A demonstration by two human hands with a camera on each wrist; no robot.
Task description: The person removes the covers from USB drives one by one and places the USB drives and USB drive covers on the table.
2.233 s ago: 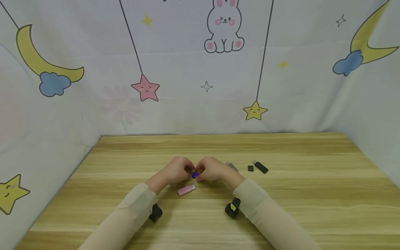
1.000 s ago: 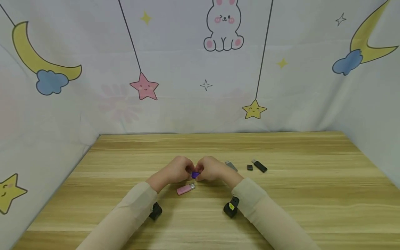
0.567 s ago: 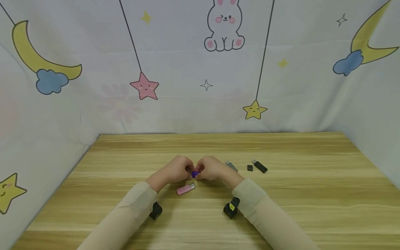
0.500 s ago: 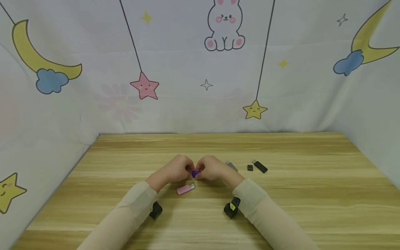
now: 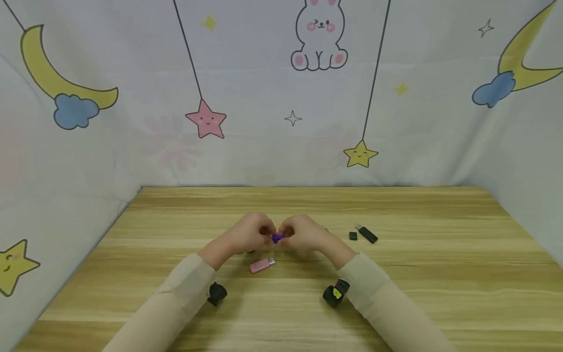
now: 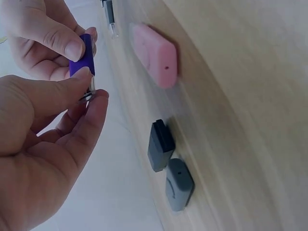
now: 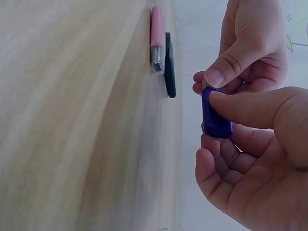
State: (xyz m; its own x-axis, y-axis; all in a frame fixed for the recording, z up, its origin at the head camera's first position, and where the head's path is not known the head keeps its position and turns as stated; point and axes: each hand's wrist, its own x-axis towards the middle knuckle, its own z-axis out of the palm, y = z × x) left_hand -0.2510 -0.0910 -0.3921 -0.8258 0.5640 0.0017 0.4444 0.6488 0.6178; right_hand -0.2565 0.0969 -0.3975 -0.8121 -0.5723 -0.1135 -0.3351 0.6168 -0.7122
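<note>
Both hands meet over the middle of the table at a purple USB stick [image 5: 277,238]. My left hand [image 5: 251,231] pinches its metal connector end between thumb and fingers, seen close in the left wrist view. My right hand [image 5: 303,232] holds the purple body [image 7: 215,115], thumb on top and fingers beneath. A pink USB stick [image 5: 262,265] lies just in front of the hands, its metal plug pointing right. Near the left hand, the left wrist view shows a black-and-grey piece [image 6: 160,146] and a grey rounded piece [image 6: 179,185], mostly hidden from the head view.
To the right lie a black USB stick [image 5: 367,234] and a small black cap [image 5: 353,235]. Behind the right wrist only the tip of a grey USB stick [image 5: 326,230] shows. A printed cloth [image 5: 255,156] stands along the back of the wooden table [image 5: 418,274].
Both hands have risen slightly with the purple USB stick, which is turned flatter in view. The right forearm has swung right and now covers most of the grey stick. The pink stick stays put.
</note>
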